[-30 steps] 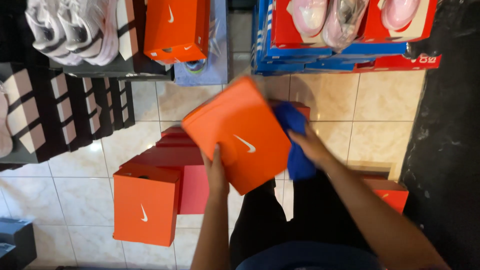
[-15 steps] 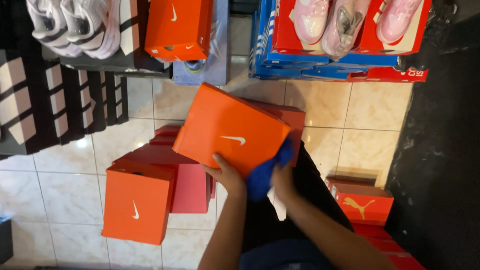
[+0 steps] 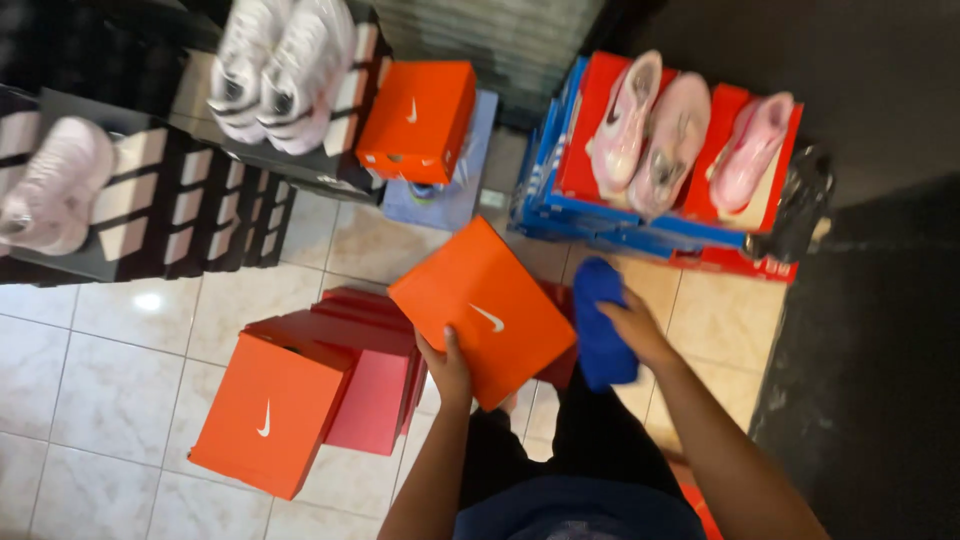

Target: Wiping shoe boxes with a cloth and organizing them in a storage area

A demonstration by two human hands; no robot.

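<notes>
Two hands busy: left hand grips the orange shoebox by its lower edge while right hand presses a blue cloth beside it, mid-wipe.

Head cam, looks steeply down, prob. close.

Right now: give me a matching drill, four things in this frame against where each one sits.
Things
1. orange shoebox
2. blue cloth
3. pink shoes
4. white sneakers

Places
A. on the dark stacked boxes, upper left
B. in the right hand
C. gripped at its lower edge by the left hand
D. on the red and blue boxes, upper right

Pairs: 1-C, 2-B, 3-D, 4-A
</notes>
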